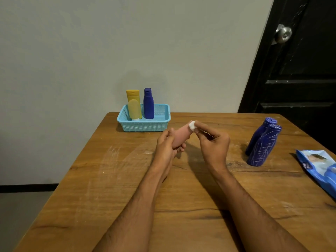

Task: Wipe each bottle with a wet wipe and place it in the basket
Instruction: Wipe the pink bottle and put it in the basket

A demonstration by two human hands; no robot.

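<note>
My left hand (166, 144) grips a pink bottle (181, 136) by its lower end, tilted up to the right above the table. My right hand (211, 142) pinches a small folded white wet wipe (192, 126) against the bottle's top end. A light blue mesh basket (160, 124) stands at the table's far edge. Inside it stand a tall yellow bottle (133, 96), a smaller yellow tube (134, 110) in front of it, and a dark blue bottle (148, 104). Two dark blue bottles with white scribbles (262, 144) stand together on the right.
A blue pack of wet wipes (320, 170) lies at the table's right edge. The wooden table (112, 179) shows white smears on its left part. A grey wall is behind, and a black door with a metal knob (283, 34) is at the right.
</note>
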